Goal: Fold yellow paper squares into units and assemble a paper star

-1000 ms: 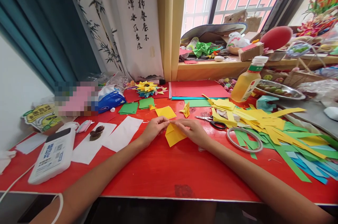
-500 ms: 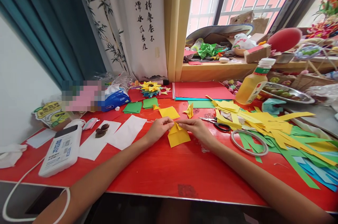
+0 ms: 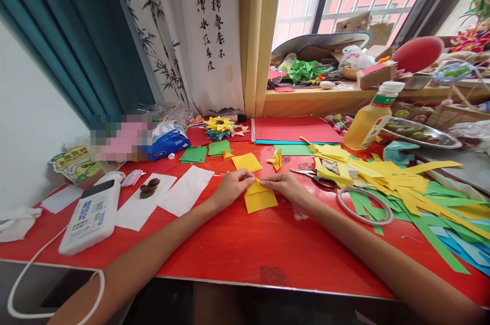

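A yellow sheet of origami paper (image 3: 261,201), partly folded with creases near its far edge, is held low over the red table. My left hand (image 3: 234,188) pinches its far left corner between thumb and fingers. Its far right corner is gripped by my right hand (image 3: 283,185), fingers closed over the fold. Just beyond the hands lie a stack of yellow paper squares (image 3: 247,162) and a folded yellow paper piece (image 3: 275,159). Scissors (image 3: 316,179) with black handles rest right of my right hand.
Yellow and green paper strips (image 3: 398,182) spread across the right, with a roll of tape (image 3: 365,206) on them. A juice bottle (image 3: 369,116) stands behind. On the left lie a white power bank (image 3: 92,218) and white paper sheets (image 3: 186,191). Red card sheets (image 3: 294,130) lie at the back.
The view has shifted slightly. Both hands keep their pinch on the yellow paper, and its fold looks almost the same.
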Tool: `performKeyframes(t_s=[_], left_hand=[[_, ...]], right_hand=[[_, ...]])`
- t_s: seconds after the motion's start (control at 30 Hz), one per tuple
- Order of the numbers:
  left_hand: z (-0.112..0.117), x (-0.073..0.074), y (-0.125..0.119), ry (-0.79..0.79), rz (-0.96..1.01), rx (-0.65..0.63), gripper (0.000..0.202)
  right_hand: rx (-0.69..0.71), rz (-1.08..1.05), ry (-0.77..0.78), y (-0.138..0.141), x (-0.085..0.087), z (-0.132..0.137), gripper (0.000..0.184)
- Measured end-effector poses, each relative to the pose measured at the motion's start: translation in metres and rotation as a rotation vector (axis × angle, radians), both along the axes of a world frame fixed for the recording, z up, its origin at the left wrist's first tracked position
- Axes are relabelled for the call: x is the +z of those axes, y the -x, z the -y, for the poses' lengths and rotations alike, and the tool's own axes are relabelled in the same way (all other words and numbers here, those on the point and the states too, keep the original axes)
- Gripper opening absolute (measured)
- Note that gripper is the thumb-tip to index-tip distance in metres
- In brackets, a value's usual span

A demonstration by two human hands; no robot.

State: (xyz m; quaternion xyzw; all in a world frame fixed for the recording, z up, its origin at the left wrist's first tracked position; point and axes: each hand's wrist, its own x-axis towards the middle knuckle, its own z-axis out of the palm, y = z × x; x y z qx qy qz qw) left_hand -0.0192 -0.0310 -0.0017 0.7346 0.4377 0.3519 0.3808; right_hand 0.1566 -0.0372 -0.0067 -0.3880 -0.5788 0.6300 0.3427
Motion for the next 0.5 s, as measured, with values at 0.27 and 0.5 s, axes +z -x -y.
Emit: performKeyframes(t_s=[0.27, 0.5], left_hand=[[0.0014, 0.0006, -0.0004, -0.009, -0.028, 0.012, 0.018], [0.0017, 0.0034, -0.0018, -0.018, -0.051, 0.022, 0.026]], right_hand=[[-0.081, 0.187, -0.136, 0.0016, 0.0001, 0.0002, 0.035], [-0.093, 0.248, -0.179, 0.0005, -0.0011, -0.0012, 0.034]])
